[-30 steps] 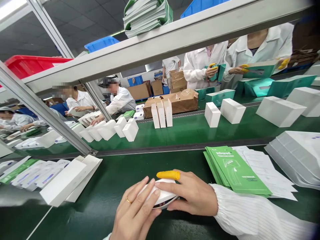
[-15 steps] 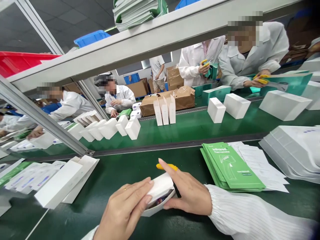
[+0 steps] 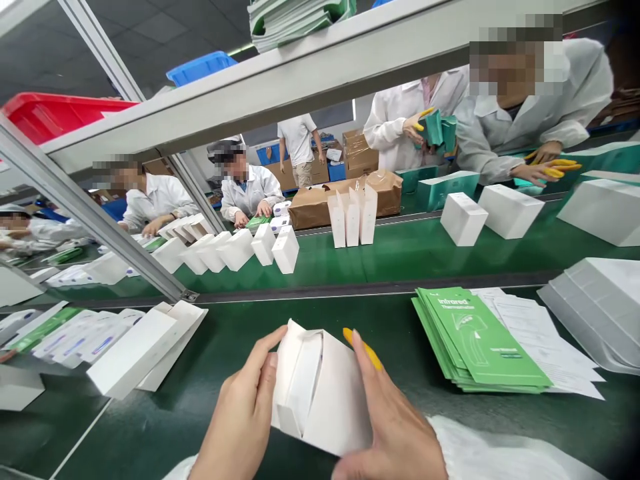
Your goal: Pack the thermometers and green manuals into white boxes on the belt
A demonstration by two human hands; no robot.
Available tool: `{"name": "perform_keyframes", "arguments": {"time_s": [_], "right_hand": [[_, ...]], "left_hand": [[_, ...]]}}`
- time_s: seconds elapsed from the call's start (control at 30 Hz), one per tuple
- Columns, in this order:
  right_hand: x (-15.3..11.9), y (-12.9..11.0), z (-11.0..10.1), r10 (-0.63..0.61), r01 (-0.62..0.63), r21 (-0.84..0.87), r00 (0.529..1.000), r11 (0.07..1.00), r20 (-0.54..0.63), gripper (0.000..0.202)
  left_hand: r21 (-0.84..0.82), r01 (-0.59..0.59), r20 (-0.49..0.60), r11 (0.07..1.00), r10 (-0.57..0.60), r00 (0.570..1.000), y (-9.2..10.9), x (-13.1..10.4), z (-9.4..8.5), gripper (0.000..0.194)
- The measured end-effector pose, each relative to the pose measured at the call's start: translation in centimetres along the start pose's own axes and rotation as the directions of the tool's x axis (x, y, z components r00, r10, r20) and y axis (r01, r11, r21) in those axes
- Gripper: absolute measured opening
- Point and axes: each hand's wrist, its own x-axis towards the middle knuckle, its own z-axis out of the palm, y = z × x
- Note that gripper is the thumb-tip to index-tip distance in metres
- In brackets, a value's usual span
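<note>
A white cardboard box (image 3: 337, 400) is held between my two hands above the green work surface. Its end faces up, with a flap standing partly open and a smooth white piece showing in the gap; I cannot make out the contents further. My left hand (image 3: 245, 400) grips the box's left edge between thumb and fingers. Against its right side presses my right hand (image 3: 393, 420), with a yellow finger cot on one finger. To the right lies a stack of green booklets (image 3: 485, 340) printed "Infrared Thermometer", partly over loose white printed sheets (image 3: 540, 333).
White boxes (image 3: 135, 350) and white packs (image 3: 103, 333) lie at the left. Beyond runs a green conveyor belt (image 3: 320, 267) carrying several white boxes. Translucent trays (image 3: 600, 307) are stacked at right. A metal shelf beam (image 3: 300, 87) crosses above. Co-workers in white coats work opposite.
A white box with a partly open flap is now between my hands, where before they held a rounded white piece with an opening. The view has shifted slightly. A co-worker's gloved-finger hands moved at right.
</note>
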Motion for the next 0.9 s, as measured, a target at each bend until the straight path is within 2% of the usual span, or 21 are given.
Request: {"name": "perform_keyframes", "arguments": {"time_s": [0.03,0.1,0.2,0.3,0.37,0.43,0.57,0.73,0.8,0.9], "right_hand": [[-0.1,-0.2,0.3,-0.016,0.019,-0.083,0.999,0.996,0.028,0.15],[0.2,-0.2,0.5,-0.056,0.072,-0.215,0.995,0.974,0.08,0.146],[0.8,0.6,0.0,-0.106,0.154,-0.286,0.979,0.946,0.175,0.138],[1.1,1.7,-0.7,-0.207,0.284,-0.303,0.943,0.91,0.261,0.135],[1.1,2.2,-1.1,-0.251,0.34,-0.31,0.923,0.888,0.293,0.135],[1.0,2.5,-1.5,-0.28,0.375,-0.313,0.909,0.873,0.307,0.134],[0.9,2.6,-1.8,-0.383,0.471,-0.356,0.877,0.807,0.29,0.119],[0.5,2.1,-1.4,-0.436,0.539,-0.497,0.842,0.68,0.317,0.098],[0.4,1.8,-1.1,-0.437,0.554,-0.526,0.832,0.645,0.341,0.094],[0.4,1.5,-0.9,-0.435,0.563,-0.544,0.827,0.623,0.357,0.09]], "left_hand": [[-0.054,0.044,0.034,0.998,-0.042,0.999,-0.5,-0.4,0.4,0.037],[-0.138,0.096,0.09,0.986,-0.085,0.992,-1.6,-1.5,1.3,0.037],[-0.098,0.082,0.051,0.992,-0.077,0.996,-3.2,-3.4,2.7,0.036],[0.1,-0.042,0.007,0.994,0.042,0.999,-3.9,-4.9,3.2,0.036],[0.168,-0.15,0.096,0.974,0.136,0.986,-3.6,-5.4,2.9,0.035],[0.153,-0.182,0.198,0.971,0.151,0.969,-3.1,-5.5,2.6,0.031],[0.149,0.0,0.234,0.989,-0.035,0.972,-1.9,-5.5,2.7,0.022],[0.145,0.224,0.239,0.964,-0.253,0.937,-1.1,-6.0,4.9,0.025],[0.086,0.301,0.26,0.95,-0.313,0.913,-1.2,-6.3,5.6,0.023],[-0.116,0.427,0.362,0.897,-0.362,0.859,-2.0,-6.6,6.1,0.029]]}}
